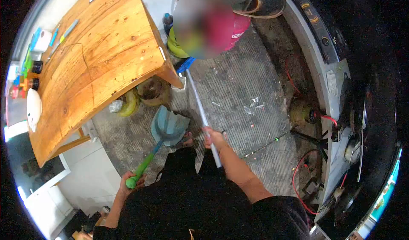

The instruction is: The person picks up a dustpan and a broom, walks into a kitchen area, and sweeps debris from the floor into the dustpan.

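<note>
My left hand [127, 183] is closed around the green handle of a grey-blue dustpan [170, 127], whose pan is low over the ribbed floor near my feet. The fingers of my right hand [216, 138] wrap round the pale stick of a broom [197, 92]. Its blue head [186, 64] reaches the floor beside the wooden table's corner, partly hidden there. To the right of the stick, several whitish scraps of litter [254, 107] lie scattered on the floor.
A wooden table [106, 31] stands at the left, with small items along its far edge. Ahead are a pink container [241, 27] and a blurred patch. On the right, a gas cylinder [301, 112] and red hoses [294, 178] sit by a cooking counter [313, 44].
</note>
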Tool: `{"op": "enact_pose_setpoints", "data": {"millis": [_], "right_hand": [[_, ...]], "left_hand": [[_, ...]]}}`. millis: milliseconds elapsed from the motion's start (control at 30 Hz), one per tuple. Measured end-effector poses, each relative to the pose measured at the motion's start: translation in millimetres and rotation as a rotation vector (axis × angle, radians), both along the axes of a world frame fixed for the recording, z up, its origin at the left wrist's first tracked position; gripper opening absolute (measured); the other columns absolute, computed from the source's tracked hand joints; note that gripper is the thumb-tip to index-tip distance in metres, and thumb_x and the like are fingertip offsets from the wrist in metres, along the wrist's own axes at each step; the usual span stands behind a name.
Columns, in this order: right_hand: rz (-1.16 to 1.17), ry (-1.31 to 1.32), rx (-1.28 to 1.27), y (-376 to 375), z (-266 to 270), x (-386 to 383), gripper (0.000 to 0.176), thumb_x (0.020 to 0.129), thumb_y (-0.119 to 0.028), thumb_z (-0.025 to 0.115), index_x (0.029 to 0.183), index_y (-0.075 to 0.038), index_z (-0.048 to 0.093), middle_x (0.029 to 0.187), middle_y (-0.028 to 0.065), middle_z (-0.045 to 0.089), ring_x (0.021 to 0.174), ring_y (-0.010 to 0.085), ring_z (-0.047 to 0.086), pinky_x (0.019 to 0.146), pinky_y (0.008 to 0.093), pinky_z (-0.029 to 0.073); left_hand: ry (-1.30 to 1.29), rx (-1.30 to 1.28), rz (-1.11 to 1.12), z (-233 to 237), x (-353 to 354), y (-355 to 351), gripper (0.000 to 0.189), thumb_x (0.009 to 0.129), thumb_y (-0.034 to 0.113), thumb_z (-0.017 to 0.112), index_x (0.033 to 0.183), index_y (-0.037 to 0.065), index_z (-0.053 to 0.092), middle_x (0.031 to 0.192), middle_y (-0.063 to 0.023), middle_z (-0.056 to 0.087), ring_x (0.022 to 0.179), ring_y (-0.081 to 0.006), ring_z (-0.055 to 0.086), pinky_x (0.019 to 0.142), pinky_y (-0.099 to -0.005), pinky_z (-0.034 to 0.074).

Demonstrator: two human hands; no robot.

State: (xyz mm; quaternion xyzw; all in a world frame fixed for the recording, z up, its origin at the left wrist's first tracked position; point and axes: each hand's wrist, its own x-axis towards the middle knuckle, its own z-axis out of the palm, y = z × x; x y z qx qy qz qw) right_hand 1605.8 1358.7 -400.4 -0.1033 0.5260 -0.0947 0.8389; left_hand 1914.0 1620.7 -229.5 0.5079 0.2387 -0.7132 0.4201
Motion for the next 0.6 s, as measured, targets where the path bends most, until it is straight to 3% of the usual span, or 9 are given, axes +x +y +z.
{"op": "enact_pose_setpoints", "data": {"millis": [33,67,133,167,200,267,333,467,600], "right_hand": [[0.093,0.180,-0.088,14,-23,-11,0.035,0.080,-0.030,0.054,0.106,-0.008,0.047,0.050,0.0011,0.034,0.037,0.0114,0.031,0.034,0.0258,0.029],[0.026,0.190,-0.051,7,25,-27,0.035,0.079,-0.031,0.056,0.101,-0.005,0.048,0.049,0.0028,0.037,0.036,0.0134,0.035,0.034,0.0283,0.031],[0.224,0.330,-0.170,-2,45,-62,0.029,0.079,-0.031,0.056,0.088,-0.003,0.052,0.049,0.0045,0.042,0.035,0.0141,0.038,0.034,0.0298,0.032],[0.334,0.623,-0.496,11,44,-80,0.026,0.080,-0.028,0.056,0.075,-0.002,0.052,0.047,0.0049,0.044,0.033,0.0141,0.039,0.032,0.0305,0.032],[0.322,0.659,-0.543,22,64,-100,0.026,0.080,-0.026,0.055,0.070,-0.002,0.052,0.046,0.0048,0.045,0.031,0.0140,0.040,0.031,0.0301,0.031],[0.348,0.702,-0.584,47,87,-138,0.023,0.080,-0.025,0.055,0.075,-0.003,0.051,0.043,0.0029,0.041,0.030,0.0130,0.037,0.030,0.0297,0.030],[0.181,0.653,-0.316,54,140,-136,0.022,0.080,-0.026,0.055,0.084,-0.005,0.051,0.043,0.0011,0.038,0.029,0.0120,0.034,0.029,0.0287,0.029],[0.017,0.509,-0.114,42,191,-86,0.027,0.082,-0.029,0.053,0.099,-0.008,0.051,0.046,0.0005,0.037,0.032,0.0115,0.034,0.030,0.0276,0.028],[-0.012,0.166,-0.065,-2,101,-26,0.031,0.082,-0.035,0.050,0.101,-0.010,0.051,0.048,-0.0002,0.038,0.033,0.0105,0.032,0.033,0.0256,0.027]], "left_hand": [[0.008,0.009,-0.001,1,-2,0,0.047,0.070,0.028,0.047,0.098,-0.009,0.042,0.059,-0.0063,0.041,0.044,-0.0134,0.035,0.037,-0.0236,0.030],[0.042,-0.006,0.018,1,-1,-3,0.048,0.070,0.028,0.046,0.100,-0.009,0.041,0.058,-0.0061,0.041,0.044,-0.0136,0.035,0.040,-0.0240,0.031],[0.071,-0.025,0.034,3,5,-6,0.049,0.070,0.027,0.046,0.102,-0.010,0.041,0.058,-0.0059,0.040,0.044,-0.0137,0.035,0.042,-0.0245,0.032],[0.066,-0.023,0.017,2,9,-9,0.050,0.070,0.026,0.046,0.103,-0.010,0.041,0.059,-0.0062,0.041,0.045,-0.0138,0.036,0.044,-0.0253,0.033],[0.063,-0.014,-0.003,3,11,-10,0.050,0.070,0.026,0.046,0.105,-0.010,0.040,0.059,-0.0064,0.042,0.046,-0.0139,0.037,0.047,-0.0260,0.034],[0.018,0.045,0.004,2,9,-11,0.050,0.070,0.026,0.046,0.104,-0.010,0.041,0.060,-0.0066,0.043,0.047,-0.0142,0.038,0.048,-0.0266,0.035],[-0.025,0.110,0.018,-4,7,-5,0.050,0.069,0.026,0.046,0.104,-0.010,0.041,0.060,-0.0067,0.044,0.048,-0.0144,0.038,0.049,-0.0272,0.036],[0.037,0.047,-0.027,-23,6,2,0.052,0.068,0.027,0.048,0.103,-0.010,0.042,0.063,-0.0072,0.045,0.048,-0.0158,0.040,0.049,-0.0269,0.036],[0.136,0.017,-0.016,-25,9,-7,0.051,0.069,0.029,0.048,0.102,-0.010,0.043,0.062,-0.0072,0.045,0.048,-0.0160,0.040,0.049,-0.0256,0.035]]}}
